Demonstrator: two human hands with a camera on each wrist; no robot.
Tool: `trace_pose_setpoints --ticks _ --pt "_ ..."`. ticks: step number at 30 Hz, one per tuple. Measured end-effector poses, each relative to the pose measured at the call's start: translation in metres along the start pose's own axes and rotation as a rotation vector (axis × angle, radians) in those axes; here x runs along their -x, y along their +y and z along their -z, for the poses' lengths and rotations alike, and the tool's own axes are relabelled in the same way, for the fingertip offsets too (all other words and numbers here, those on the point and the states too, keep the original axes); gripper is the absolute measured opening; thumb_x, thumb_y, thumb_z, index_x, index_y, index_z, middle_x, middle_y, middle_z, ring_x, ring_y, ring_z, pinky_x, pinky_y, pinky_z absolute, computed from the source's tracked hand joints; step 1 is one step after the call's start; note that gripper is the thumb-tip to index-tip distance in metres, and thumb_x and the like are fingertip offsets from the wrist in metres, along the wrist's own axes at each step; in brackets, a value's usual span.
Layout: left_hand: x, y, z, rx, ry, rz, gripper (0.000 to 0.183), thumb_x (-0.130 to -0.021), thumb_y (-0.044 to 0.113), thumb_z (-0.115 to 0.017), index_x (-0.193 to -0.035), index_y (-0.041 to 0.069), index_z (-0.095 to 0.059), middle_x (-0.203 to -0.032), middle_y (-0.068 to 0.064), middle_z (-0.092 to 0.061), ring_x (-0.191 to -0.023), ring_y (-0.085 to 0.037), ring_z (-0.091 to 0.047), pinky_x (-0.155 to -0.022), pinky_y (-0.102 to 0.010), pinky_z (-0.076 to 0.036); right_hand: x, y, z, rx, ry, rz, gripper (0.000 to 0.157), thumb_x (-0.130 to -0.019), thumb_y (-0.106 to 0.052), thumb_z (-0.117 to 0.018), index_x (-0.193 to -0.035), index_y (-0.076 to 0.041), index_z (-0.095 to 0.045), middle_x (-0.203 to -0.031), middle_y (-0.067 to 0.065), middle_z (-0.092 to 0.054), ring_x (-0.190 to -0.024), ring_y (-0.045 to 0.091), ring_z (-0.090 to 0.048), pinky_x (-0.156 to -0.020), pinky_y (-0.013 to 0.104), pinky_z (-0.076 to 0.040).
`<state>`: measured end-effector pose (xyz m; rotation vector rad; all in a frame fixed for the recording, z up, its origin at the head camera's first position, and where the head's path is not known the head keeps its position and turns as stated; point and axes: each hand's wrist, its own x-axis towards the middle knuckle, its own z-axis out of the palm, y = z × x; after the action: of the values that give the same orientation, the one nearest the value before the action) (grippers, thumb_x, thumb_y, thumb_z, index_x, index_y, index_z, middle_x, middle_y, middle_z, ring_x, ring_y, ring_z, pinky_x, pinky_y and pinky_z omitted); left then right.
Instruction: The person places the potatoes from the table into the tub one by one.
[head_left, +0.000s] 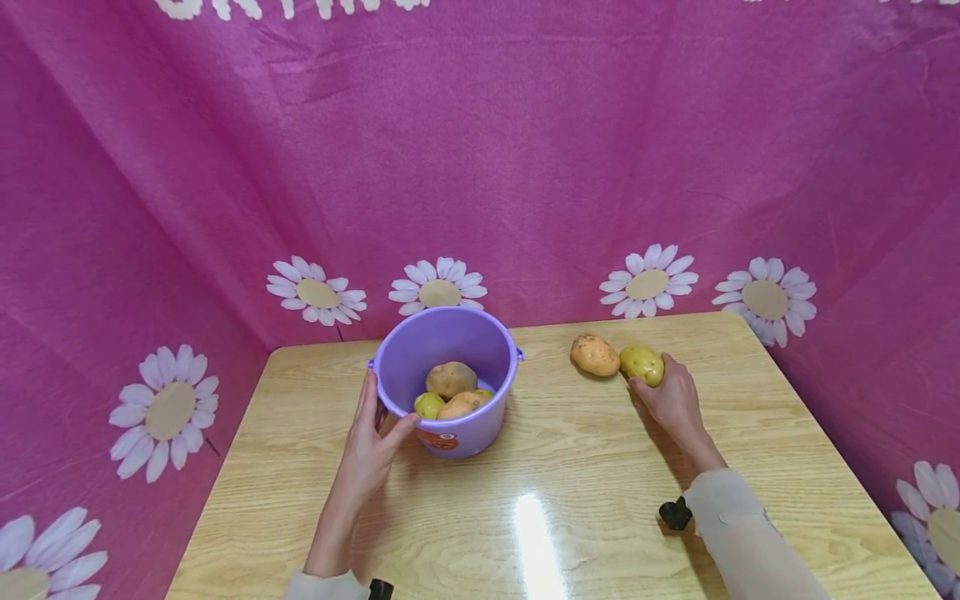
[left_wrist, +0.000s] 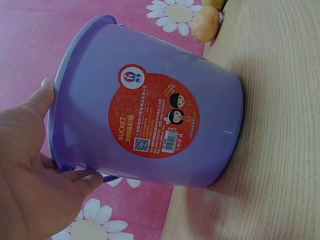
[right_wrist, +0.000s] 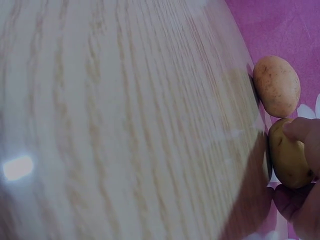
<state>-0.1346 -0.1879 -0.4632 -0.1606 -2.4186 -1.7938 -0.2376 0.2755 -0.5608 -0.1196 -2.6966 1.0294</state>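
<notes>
Green potato (head_left: 642,365): near the worktop's (head_left: 600,500) far right corner, clamped between thumb and fingers of the right grip (head_left: 671,402).
Purple bucket (head_left: 480,435): near the far edge, left of centre; the left grip (head_left: 366,442) is clasped at its rim.
Slip risk: the rounded potato could roll free if pinched unevenly.
Tip risk: uneven pressure on the rim could tilt the bucket.
Brown potato (head_left: 595,356): just beside the green one, bucket side; a sideways knock could roll it.
Pink curtain (head_left: 525,167): behind the far edge.
In the way: bucket's raised wall, before the potatoes inside (head_left: 452,379).
</notes>
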Motion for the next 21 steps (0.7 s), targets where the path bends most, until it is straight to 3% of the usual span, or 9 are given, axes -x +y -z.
trace_pose_setpoints --ticks 7,12,21 --pt "-0.0001 -0.0012 -0.0002 -0.002 0.003 -0.016 0.095 -0.099 0.009 -0.071 -0.164 -0.001 -0.002 -0.172 -0.017 0.0 -0.152 -0.041 -0.024 -0.125 -0.043 -0.022 -0.0002 -0.002 0.0004 -0.012 -0.004 -0.068 0.072 -0.093 -0.019 -0.073 -0.145 0.018 -0.039 -0.127 0.039 -0.052 -0.114 0.051 -0.052 -0.099 0.065 -0.046" --pt "0.0005 -0.0003 -0.0008 -0.007 0.005 -0.039 0.094 -0.099 0.009 -0.07 -0.164 -0.002 -0.003 -0.171 -0.02 -0.001 -0.151 -0.044 -0.025 -0.125 -0.048 -0.022 -0.001 0.0014 0.0004 -0.017 0.013 -0.087 0.067 -0.092 -0.021 -0.073 -0.14 0.016 -0.046 -0.119 0.034 -0.057 -0.104 0.046 -0.055 -0.088 0.058 -0.049" --pt "0.002 0.0024 -0.0013 -0.004 0.01 -0.03 0.093 -0.099 0.004 -0.07 -0.163 -0.003 -0.004 -0.171 -0.021 -0.001 -0.151 -0.045 -0.025 -0.125 -0.047 -0.022 -0.0019 0.0038 0.0078 -0.034 0.039 -0.075 0.059 -0.091 -0.021 -0.074 -0.134 0.014 -0.051 -0.108 0.026 -0.058 -0.094 0.038 -0.054 -0.074 0.043 -0.046"
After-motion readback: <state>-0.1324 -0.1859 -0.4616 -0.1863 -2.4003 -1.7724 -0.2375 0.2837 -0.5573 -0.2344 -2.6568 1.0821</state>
